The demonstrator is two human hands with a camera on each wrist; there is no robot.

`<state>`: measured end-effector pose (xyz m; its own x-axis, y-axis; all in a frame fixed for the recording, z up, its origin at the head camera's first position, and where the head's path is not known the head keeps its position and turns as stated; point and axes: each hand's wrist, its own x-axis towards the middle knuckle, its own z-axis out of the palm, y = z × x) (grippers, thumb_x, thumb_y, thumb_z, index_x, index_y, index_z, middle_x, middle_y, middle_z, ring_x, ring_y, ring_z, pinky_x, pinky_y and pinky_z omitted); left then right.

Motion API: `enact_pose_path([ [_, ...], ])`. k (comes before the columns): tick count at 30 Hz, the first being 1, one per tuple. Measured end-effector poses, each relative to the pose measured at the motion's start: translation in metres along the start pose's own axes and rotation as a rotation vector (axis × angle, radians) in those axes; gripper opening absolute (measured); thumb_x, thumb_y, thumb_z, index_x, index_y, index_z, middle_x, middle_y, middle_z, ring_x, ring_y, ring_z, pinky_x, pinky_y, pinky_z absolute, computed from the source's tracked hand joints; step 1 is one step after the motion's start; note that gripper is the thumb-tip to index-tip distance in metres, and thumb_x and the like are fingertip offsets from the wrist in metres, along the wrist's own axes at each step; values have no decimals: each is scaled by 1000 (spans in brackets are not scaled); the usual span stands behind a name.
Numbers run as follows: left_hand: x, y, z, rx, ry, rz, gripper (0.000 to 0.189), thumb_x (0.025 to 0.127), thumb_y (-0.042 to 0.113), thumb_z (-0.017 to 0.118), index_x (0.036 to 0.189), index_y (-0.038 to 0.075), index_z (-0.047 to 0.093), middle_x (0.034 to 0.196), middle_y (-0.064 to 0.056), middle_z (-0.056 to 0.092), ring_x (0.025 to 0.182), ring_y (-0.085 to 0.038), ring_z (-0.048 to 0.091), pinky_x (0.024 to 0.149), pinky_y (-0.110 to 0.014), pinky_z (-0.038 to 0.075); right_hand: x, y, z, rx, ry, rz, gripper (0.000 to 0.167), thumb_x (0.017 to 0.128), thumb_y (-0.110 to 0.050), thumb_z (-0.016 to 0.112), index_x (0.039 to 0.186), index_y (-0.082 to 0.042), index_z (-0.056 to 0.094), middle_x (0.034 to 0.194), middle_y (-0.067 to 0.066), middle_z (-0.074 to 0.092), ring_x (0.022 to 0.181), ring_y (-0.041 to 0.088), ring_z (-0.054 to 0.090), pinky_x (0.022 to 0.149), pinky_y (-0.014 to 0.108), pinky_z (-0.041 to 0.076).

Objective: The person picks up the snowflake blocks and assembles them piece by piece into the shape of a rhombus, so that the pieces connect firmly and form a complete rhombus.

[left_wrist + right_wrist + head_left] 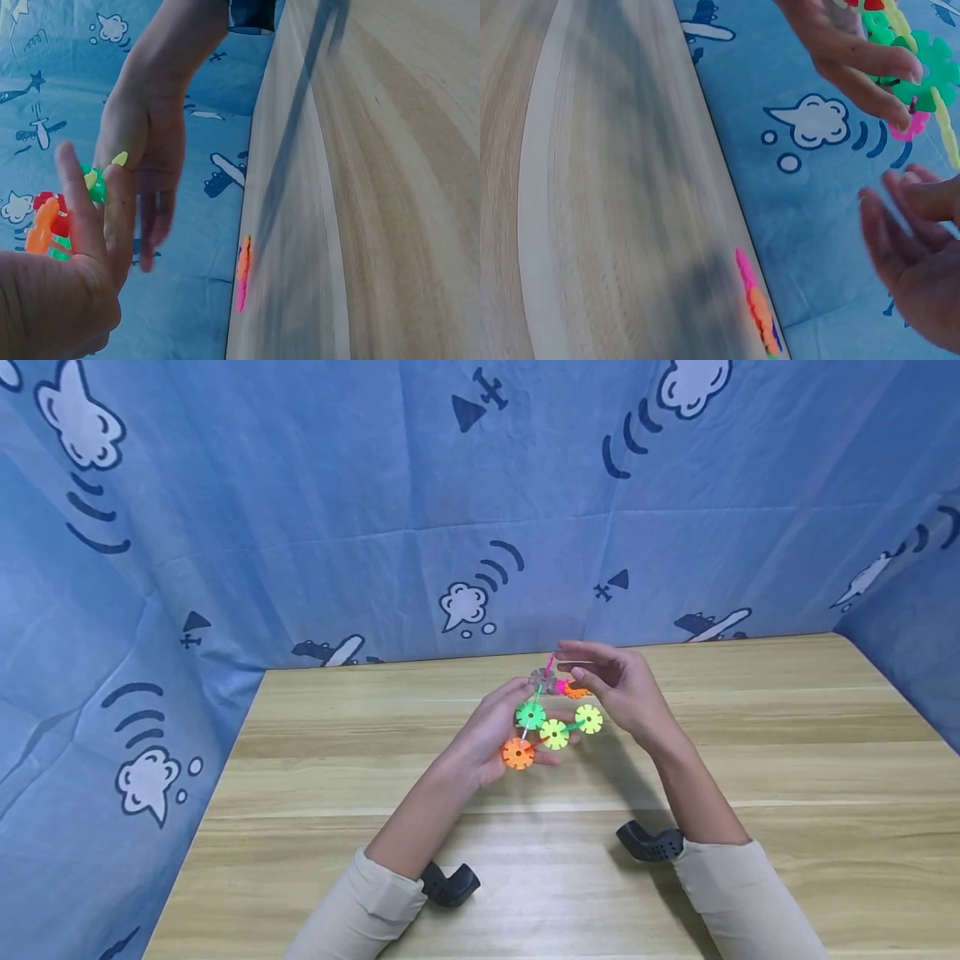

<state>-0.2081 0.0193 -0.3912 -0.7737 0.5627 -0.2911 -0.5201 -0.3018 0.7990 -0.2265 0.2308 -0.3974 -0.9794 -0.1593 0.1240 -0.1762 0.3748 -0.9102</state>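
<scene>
While the left hand (495, 724) gripped the linked toy discs (547, 740), the right hand (621, 689) hovered at their two o'clock, its fingers loosely bent and apart.

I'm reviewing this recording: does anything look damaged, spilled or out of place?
Nothing stands out. The left hand holds a chain of discs with no damage I can see, and pink and orange discs lie near the far edge of the table. No spill shows.
</scene>
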Motion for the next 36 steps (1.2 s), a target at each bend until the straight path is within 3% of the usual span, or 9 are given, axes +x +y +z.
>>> enact_pose_path([
  [2,0,0,0,-9,-4,11,30,117,28,39,141,15,51,143,-31,66,93,-34,79,62,-35,69,0,4,-2,-65,-38,22,43,107,1,60,150,-3,59,149,22,65,138,38,64,112,30,56],
  [6,0,0,-1,-9,-10,26,40,117,27,36,154,16,44,150,-29,61,122,-49,71,78,-47,70,2,12,-3,-187,-161,69,52,104,3,62,155,6,50,158,29,54,146,49,53,118,57,50],
  [8,0,1,-1,-9,-5,27,44,116,29,36,159,17,40,153,-29,58,134,-52,64,86,-52,68,2,15,-3,-224,-228,105,63,99,5,66,158,9,43,161,33,47,149,53,47,118,64,48],
  [11,-1,1,-1,-10,9,30,46,116,32,36,160,19,38,155,-27,57,136,-52,61,94,-57,64,1,19,-2,-304,-293,140,76,93,8,69,161,9,35,164,36,40,153,57,38,123,70,40],
  [17,0,1,1,-17,0,51,45,114,34,36,156,17,37,153,-25,60,133,-54,63,99,-63,58,0,28,1,-391,-308,173,71,98,8,60,163,10,31,167,39,30,157,60,25,129,73,24],
  [22,0,1,0,-24,-18,49,50,112,38,38,156,16,39,152,-23,61,134,-53,64,100,-63,57,2,32,0,-460,-284,143,65,101,2,67,158,12,38,162,40,38,154,60,32,128,71,27],
  [29,2,1,0,-55,-56,41,43,112,41,41,147,15,42,154,-22,60,103,-30,75,96,-60,61,3,31,0,-543,-262,146,60,99,-4,74,153,9,50,155,42,44,147,61,40,124,73,34],
  [33,2,0,0,-60,-40,36,41,112,46,38,146,23,40,153,-24,60,113,-41,75,98,-65,58,4,31,0,-574,-261,132,52,96,-6,78,143,9,60,139,37,58,135,55,51,118,69,43],
  [36,2,-1,1,-59,-24,37,40,113,48,35,147,27,38,152,-26,60,129,-54,66,100,-68,56,4,34,-1,-585,-262,97,34,94,-7,82,122,8,69,117,28,68,120,46,59,111,65,49],
])
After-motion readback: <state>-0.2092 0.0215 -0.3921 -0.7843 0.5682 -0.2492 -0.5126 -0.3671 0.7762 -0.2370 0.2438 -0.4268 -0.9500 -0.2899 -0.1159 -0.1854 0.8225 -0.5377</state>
